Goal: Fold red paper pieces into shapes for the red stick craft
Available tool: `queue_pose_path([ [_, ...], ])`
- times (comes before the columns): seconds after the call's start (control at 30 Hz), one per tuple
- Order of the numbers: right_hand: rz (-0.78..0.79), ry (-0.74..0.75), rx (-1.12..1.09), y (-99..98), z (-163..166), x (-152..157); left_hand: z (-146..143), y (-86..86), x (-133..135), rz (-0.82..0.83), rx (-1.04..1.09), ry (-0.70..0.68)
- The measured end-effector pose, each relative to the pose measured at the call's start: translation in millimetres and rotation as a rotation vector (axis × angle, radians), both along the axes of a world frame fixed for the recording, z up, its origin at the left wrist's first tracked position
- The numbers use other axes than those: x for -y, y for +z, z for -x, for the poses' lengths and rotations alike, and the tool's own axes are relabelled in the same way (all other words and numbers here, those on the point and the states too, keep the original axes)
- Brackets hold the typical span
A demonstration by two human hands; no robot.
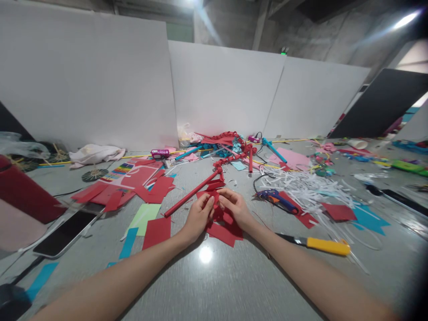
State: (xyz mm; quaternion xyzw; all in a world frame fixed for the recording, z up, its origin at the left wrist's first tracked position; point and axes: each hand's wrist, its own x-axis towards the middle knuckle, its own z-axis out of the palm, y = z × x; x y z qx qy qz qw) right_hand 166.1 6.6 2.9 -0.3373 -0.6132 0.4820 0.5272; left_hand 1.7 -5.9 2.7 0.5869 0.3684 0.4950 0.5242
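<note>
Both my hands meet over a small pile of red paper pieces (pixel 223 232) on the grey floor. My left hand (pixel 198 217) has its fingers curled and pinches a red paper piece (pixel 216 201) from the left. My right hand (pixel 236 207) pinches the same piece from the right, fingertips close to the left ones. A long red rolled paper stick (pixel 192 193) lies just beyond my left hand, running up to the right.
A blue glue gun (pixel 276 198) and a yellow-handled knife (pixel 321 244) lie to the right, near white paper shreds (pixel 306 183). Red sheets (pixel 133 183), a green sheet (pixel 144 217) and a phone (pixel 65 233) lie left. White boards (pixel 220 89) stand behind.
</note>
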Motion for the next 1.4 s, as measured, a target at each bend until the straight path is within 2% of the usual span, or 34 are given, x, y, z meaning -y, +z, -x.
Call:
queue_pose_path([
  [1.4, 0.008, -0.102, 0.033, 4.4, 2.3, -0.3, 0.1, 4.0, 1.4, -0.050, -0.049, 0.007],
])
